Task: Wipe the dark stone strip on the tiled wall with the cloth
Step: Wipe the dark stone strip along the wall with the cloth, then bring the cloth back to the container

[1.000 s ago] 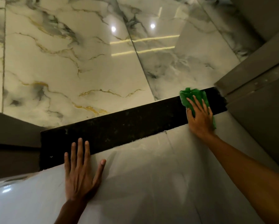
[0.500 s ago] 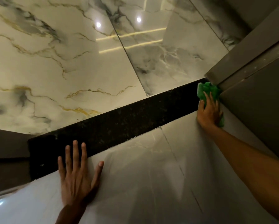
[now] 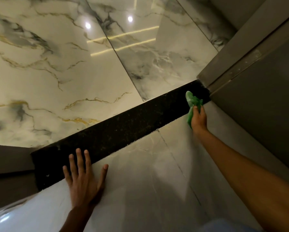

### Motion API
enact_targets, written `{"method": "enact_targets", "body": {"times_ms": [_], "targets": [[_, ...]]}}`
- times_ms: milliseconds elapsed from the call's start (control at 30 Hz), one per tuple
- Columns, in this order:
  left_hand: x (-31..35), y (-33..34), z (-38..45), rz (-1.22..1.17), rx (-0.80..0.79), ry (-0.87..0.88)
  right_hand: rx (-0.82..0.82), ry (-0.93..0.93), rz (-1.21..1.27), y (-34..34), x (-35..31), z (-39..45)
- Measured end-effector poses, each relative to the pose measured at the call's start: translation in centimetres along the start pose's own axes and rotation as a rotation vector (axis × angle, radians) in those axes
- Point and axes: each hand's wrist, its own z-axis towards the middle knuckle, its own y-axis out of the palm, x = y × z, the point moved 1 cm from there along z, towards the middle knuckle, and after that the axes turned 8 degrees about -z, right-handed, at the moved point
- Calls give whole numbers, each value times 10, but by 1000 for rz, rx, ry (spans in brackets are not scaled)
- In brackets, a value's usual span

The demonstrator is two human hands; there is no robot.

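At the far left a plain grey-brown panel point(image 3: 8, 158) meets the end of the dark stone strip point(image 3: 123, 129), and above it spreads glossy marble-look tile point(image 3: 48, 72), white with grey and gold veins. A dark grout line point(image 3: 117, 54) runs diagonally down that tile to the strip, and two round lights and two bright bars are reflected in the gloss around it.

The strip is a long black band flecked with pale specks. Its long axis climbs from lower left to upper right across my view, from the grey panel to the grey frame point(image 3: 237, 52) in the right corner. Below it lies paler grey-white tile point(image 3: 140, 181), also crossed by a thin joint.

My left hand point(image 3: 83, 183) lies flat on this lower tile, fingers spread apart and holding nothing. The three longest fingertips point(image 3: 78, 152) reach over the strip's lower edge onto the black stone, while the thumb stays on the pale tile.

Further right, my right arm stretches up toward the corner. My right hand point(image 3: 199, 119) is closed around the green cloth point(image 3: 193, 101), the fingers curled over its lower part. The cloth sticks up out of my grip onto the right end of the strip, its tip pointing up and a little left, just short of the frame. A darker grey panel point(image 3: 261, 118) fills the right side beyond it.
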Motion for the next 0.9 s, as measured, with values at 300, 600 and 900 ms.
{"method": "enact_targets", "body": {"times_ms": [300,600,900], "targets": [[105,-153,-31,-161,-185,99,-302,575,950,-84,-71,-122],[272,-314,-100,-169,-164,338,-110,594,1053,-302,-129,-222],[438,-364,-194,-91,-317,696,229,696,1127,-523,-61,-316]]}}
